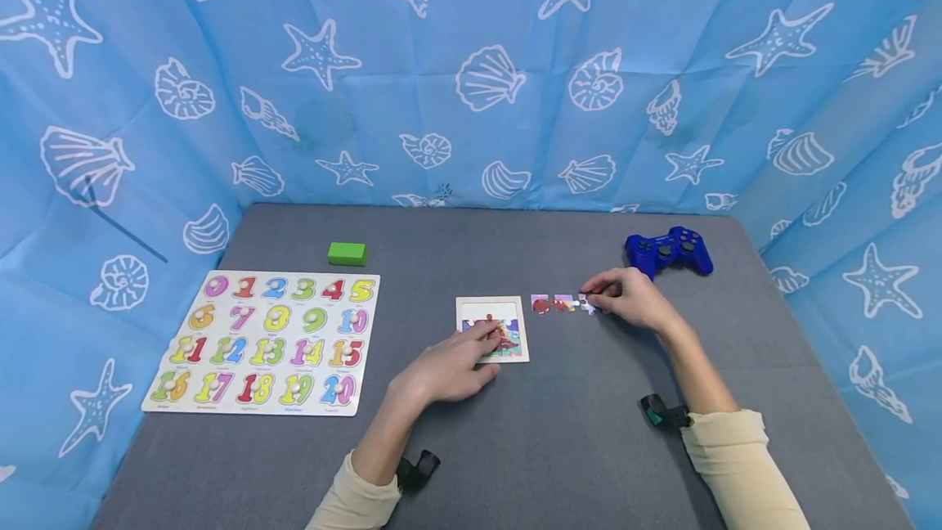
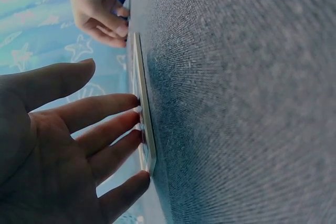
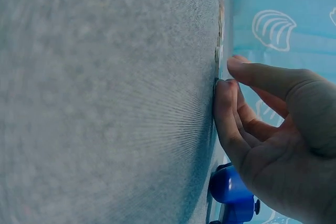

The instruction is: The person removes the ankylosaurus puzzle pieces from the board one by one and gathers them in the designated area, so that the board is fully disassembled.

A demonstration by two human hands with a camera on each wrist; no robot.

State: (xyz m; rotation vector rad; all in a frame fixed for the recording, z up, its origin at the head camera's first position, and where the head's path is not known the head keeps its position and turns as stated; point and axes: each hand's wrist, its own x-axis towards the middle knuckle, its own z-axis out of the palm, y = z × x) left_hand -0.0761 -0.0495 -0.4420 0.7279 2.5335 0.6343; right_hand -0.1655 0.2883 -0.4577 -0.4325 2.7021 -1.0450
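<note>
Puzzle tray (image 1: 492,303): small, white-framed, partly filled | loose pieces (image 1: 562,303): colourful row beside

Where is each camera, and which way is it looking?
Head: up on the person's head, looking forward and down at the table; shows both forearms, the left hand on the puzzle tray and the right hand at the loose pieces.
Left wrist: beside the left hand, looking along its fingers to the tray.
Right wrist: beside the right hand, low over the table, fingertips touching it.
Shared: the blue controller shows in head and right wrist views.
</note>
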